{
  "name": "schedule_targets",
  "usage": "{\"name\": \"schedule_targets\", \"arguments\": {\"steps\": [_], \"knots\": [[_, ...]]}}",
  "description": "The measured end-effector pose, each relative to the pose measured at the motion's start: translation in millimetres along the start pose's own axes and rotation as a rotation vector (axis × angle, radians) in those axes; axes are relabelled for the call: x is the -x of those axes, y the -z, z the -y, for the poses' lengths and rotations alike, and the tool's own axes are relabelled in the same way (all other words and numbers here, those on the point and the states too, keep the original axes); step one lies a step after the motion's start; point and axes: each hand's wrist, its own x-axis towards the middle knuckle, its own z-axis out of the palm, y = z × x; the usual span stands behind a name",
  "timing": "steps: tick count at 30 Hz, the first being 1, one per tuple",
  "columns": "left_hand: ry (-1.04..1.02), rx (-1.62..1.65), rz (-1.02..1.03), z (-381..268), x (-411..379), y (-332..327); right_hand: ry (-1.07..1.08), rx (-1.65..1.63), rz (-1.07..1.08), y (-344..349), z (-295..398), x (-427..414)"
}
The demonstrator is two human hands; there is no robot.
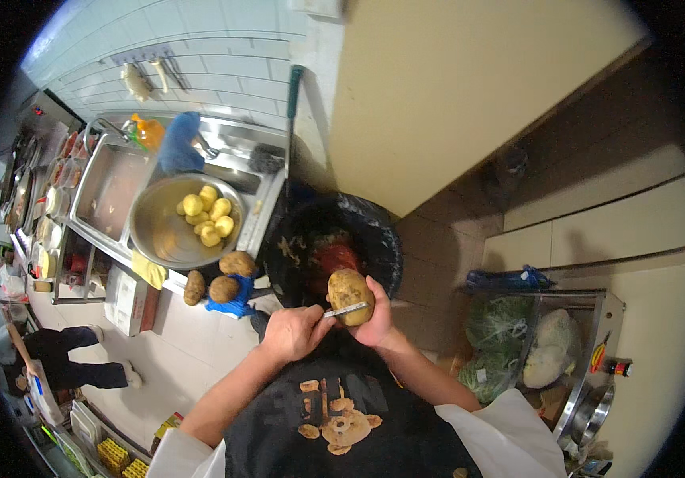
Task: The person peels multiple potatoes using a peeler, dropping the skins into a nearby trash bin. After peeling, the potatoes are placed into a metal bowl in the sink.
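My left hand [297,333] grips a metal peeler [347,309], whose blade lies across the lower face of a large potato [349,290]. The potato is brown-yellow and mostly still in its skin. My right hand [381,316] is wrapped around its right side. Both hands are above the near part of a round black bin [393,251], which contains something red and some scraps. To the left, several unpeeled potatoes [236,263] sit by the sink edge, some on a blue cloth or bag [233,308]. Several peeled potatoes [208,216] lie in a wide steel bowl [160,224].
The bowl rests on a steel double sink [94,221] with a blue cloth [181,140] behind it. A green-handled tool [294,92] leans by the wall. Right of me stands a metal rack [602,316] with bagged greens [498,322]. Another person [61,358] stands at far left.
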Motion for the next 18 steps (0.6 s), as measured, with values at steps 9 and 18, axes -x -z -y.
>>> {"name": "schedule_targets", "arguments": {"steps": [9, 18], "knots": [[-0.159, 0.014, 0.127, -36, -31, -33, 0.042, -0.107, -0.048, 37, 28, 61], [0.217, -0.060, 0.117, 11, -71, -56, 0.115, -0.186, 0.055, 21, 31, 86]]}}
